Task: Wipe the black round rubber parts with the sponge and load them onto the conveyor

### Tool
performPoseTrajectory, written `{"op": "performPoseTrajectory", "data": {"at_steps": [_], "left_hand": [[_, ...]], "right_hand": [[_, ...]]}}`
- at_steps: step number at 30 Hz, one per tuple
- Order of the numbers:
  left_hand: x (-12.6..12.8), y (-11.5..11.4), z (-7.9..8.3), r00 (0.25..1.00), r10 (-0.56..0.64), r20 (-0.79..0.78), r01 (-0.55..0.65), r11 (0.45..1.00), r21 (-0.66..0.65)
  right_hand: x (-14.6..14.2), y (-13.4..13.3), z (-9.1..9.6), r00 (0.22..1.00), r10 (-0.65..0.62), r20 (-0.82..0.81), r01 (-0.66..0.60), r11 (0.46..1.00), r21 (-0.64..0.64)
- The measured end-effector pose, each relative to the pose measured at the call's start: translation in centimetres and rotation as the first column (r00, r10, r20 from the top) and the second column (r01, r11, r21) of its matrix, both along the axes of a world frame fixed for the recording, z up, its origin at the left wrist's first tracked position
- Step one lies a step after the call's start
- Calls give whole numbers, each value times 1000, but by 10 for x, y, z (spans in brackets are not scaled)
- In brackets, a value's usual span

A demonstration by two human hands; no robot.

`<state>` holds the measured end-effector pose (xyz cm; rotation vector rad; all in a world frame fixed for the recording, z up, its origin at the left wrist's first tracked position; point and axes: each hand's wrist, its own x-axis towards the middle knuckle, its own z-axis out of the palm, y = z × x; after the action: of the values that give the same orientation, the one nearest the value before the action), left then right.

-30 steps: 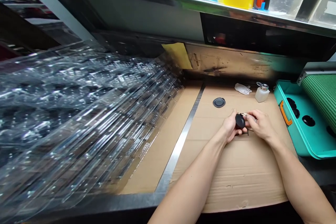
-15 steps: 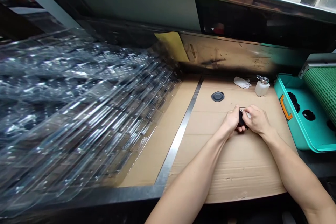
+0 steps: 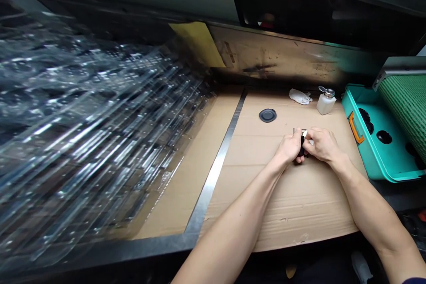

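My left hand [image 3: 290, 147] is closed round a small black part [image 3: 302, 145], mostly hidden by the fingers, with a thin edge showing above the thumb. Close against it, my right hand [image 3: 321, 144] pinches a bit of white cloth or tissue [image 3: 305, 134] at the black part's upper side. Both hands are over the cardboard sheet [image 3: 253, 195]. Beyond them to the left lies a dark, rounded-square cover [image 3: 267, 115], flat on the cardboard.
Stacked clear plastic trays [image 3: 100, 142] fill the left side. At the back are a crumpled white tissue [image 3: 300, 96] and a white pump bottle [image 3: 326, 101]. On the right, a teal bin [image 3: 376, 159] holds several black round parts, beside a green conveyor belt [image 3: 406, 102].
The camera view has shifted, so the scene sits a little further left and higher. My right hand has moved slightly against the black part; both hands keep their hold.
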<state>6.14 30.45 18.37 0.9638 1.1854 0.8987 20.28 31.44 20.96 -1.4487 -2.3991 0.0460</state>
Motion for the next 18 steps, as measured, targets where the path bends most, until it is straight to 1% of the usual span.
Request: {"op": "performPoseTrajectory", "data": {"at_steps": [2, 5, 9, 12, 15, 18], "left_hand": [[1, 0, 0, 1000, 5, -6, -5, 1000, -16], [2, -1, 1, 1000, 4, -29, -4, 1000, 11], [2, -3, 1, 997, 4, -74, -1, 999, 41], [2, -3, 1, 995, -1, -98, 5, 999, 44], [2, -3, 2, 993, -14, -118, 21, 998, 54], [2, -2, 2, 994, -18, -112, 25, 998, 55]], "right_hand": [[0, -1, 1, 1000, 0, -9, 0, 1000, 3], [-1, -3, 1, 999, -11, -45, 12, 1000, 26], [-3, -5, 3, 999, -33, -23, 33, 999, -19], [-4, -6, 3, 998, -43, -36, 44, 999, 9], [-4, -6, 2, 999, -38, -33, 39, 999, 9], [-3, -5, 2, 999, -28, -44, 30, 999, 29]]}}
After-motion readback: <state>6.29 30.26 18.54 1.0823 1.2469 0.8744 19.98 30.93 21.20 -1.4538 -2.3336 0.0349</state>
